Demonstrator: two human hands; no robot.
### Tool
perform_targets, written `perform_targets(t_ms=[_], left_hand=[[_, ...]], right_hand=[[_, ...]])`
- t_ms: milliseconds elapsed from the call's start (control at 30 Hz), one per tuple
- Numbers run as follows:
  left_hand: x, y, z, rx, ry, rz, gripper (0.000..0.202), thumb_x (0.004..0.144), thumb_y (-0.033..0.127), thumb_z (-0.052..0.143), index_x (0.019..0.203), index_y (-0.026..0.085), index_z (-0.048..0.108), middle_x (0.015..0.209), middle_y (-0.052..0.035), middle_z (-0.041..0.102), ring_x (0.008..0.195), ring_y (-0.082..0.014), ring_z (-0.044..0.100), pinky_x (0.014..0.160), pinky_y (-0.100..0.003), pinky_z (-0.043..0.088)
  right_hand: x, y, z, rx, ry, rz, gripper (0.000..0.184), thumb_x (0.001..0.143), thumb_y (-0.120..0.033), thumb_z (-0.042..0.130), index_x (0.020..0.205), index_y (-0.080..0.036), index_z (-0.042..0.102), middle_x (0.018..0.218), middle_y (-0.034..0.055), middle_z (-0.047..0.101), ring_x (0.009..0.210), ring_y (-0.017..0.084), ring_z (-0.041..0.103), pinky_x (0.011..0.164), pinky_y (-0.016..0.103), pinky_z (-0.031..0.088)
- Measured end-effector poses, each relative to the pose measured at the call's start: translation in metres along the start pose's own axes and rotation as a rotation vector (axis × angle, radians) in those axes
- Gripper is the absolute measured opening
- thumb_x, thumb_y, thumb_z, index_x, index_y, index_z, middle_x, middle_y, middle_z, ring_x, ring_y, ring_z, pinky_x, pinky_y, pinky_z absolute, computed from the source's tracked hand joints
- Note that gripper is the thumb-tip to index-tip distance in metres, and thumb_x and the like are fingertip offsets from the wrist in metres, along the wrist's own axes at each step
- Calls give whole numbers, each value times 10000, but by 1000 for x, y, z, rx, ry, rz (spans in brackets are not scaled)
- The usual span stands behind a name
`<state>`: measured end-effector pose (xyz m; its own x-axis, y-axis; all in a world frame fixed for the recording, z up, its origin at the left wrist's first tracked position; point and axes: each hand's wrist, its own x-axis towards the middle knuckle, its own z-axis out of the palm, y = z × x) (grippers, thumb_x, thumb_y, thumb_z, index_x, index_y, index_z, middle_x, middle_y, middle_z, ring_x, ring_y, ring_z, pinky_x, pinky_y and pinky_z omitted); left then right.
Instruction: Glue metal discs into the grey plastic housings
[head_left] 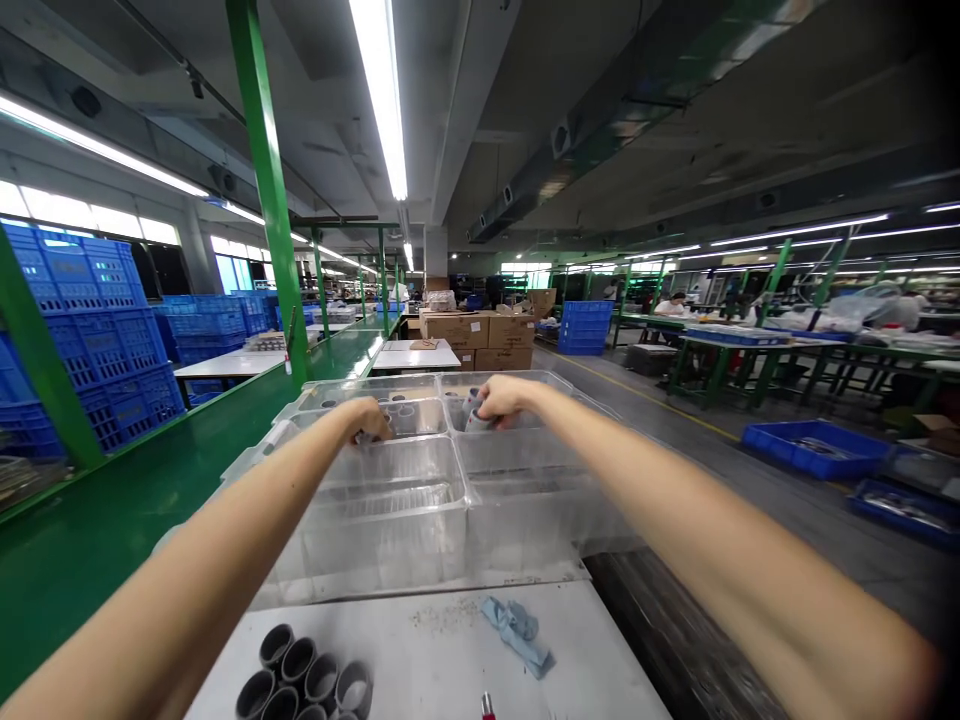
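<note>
Both my arms stretch forward over clear plastic bins [405, 540] standing in rows on the table. My left hand [369, 418] dips into a far bin on the left, its fingers curled down; what they grip is hidden. Beside it in that bin stand several small grey round parts [405, 411]. In the far bin on the right, my right hand [504, 397] is closed around a grey cylindrical part [478, 418] with small reddish marks. Near me on the white tabletop [420, 660] several dark grey open cups [298, 660] stand grouped at the left.
A crumpled blue cloth [517, 634] and a red-and-metal tool tip [487, 705] lie on the tabletop. Along the left runs a green conveyor [150, 530] with a green post [266, 190]. Blue crates [82, 330] are stacked beyond it. Cardboard boxes [457, 328] stand ahead.
</note>
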<state>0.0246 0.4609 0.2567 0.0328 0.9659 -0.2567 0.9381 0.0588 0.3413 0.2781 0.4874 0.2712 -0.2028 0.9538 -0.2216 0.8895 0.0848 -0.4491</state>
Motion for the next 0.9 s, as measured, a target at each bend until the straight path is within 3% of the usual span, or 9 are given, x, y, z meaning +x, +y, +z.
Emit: perform_targets(t_ms=[167, 233, 300, 400, 500, 600, 667, 733, 900], left_hand=[[-71, -12, -56, -147, 170, 96, 344, 980, 312, 675, 1289, 168, 625, 1278, -107, 674, 1027, -243, 709, 834, -429, 626], [-117, -18, -64, -182, 212, 172, 343, 973, 311, 680, 1278, 164, 627, 1259, -105, 686, 1014, -236, 713, 809, -407, 629], [-171, -29, -55, -194, 196, 232, 382, 928, 328, 719, 1260, 151, 651, 1191, -84, 729, 998, -225, 720, 791, -328, 609], [-254, -55, -2, -172, 125, 235, 483, 851, 345, 751, 1314, 249, 651, 1091, 3, 766, 894, -212, 738, 736, -281, 569], [-325, -89, 83, -122, 4, 199, 457, 771, 267, 751, 1223, 313, 703, 1090, 37, 766, 927, -229, 732, 760, -282, 561], [-368, -124, 166, -62, -127, 184, 370, 717, 147, 709, 1058, 286, 739, 1002, 11, 755, 913, -235, 723, 772, -300, 548], [-378, -144, 207, -27, -177, 177, 314, 722, 111, 697, 993, 268, 721, 1011, -4, 735, 898, -222, 717, 759, -306, 544], [-377, -160, 233, 25, -186, 166, 381, 757, 93, 731, 1111, 228, 698, 1102, -42, 714, 985, -243, 704, 850, -372, 556], [-355, -178, 260, 76, -146, 134, 340, 949, 327, 711, 1257, 199, 646, 1263, -88, 678, 1079, -262, 686, 915, -474, 579]], right_hand=[[-73, -11, -39, 70, 236, -194, 400, 959, -238, 671, 1344, -160, 592, 1136, 85, 717, 879, 167, 722, 759, 291, 627], [-113, -19, -35, 84, 263, -267, 472, 907, -190, 695, 1368, -185, 596, 1075, 59, 742, 811, 157, 729, 720, 253, 613], [-158, -27, -15, 78, 249, -325, 499, 858, -186, 716, 1347, -234, 628, 1031, 23, 750, 743, 149, 722, 680, 245, 586], [-228, -33, 44, -29, 122, -424, 467, 789, -202, 736, 1248, -276, 694, 867, 1, 745, 659, 173, 683, 588, 261, 517], [-290, -29, 129, -62, -183, -517, 360, 799, -221, 678, 1147, -302, 719, 1020, 34, 747, 858, 238, 707, 694, 309, 530], [-328, -21, 218, -147, -325, -565, 301, 792, -216, 617, 1074, -284, 696, 1099, 73, 709, 960, 270, 705, 734, 338, 515], [-339, -23, 266, -193, -367, -596, 291, 786, -211, 589, 1064, -251, 668, 1096, 94, 697, 967, 279, 708, 711, 339, 501], [-339, -32, 299, -231, -393, -617, 304, 786, -221, 588, 1079, -245, 662, 1089, 99, 701, 1003, 293, 711, 691, 332, 497], [-321, -67, 329, -308, -372, -613, 333, 779, -188, 582, 1099, -166, 672, 1102, 180, 698, 1005, 384, 709, 763, 429, 525]])
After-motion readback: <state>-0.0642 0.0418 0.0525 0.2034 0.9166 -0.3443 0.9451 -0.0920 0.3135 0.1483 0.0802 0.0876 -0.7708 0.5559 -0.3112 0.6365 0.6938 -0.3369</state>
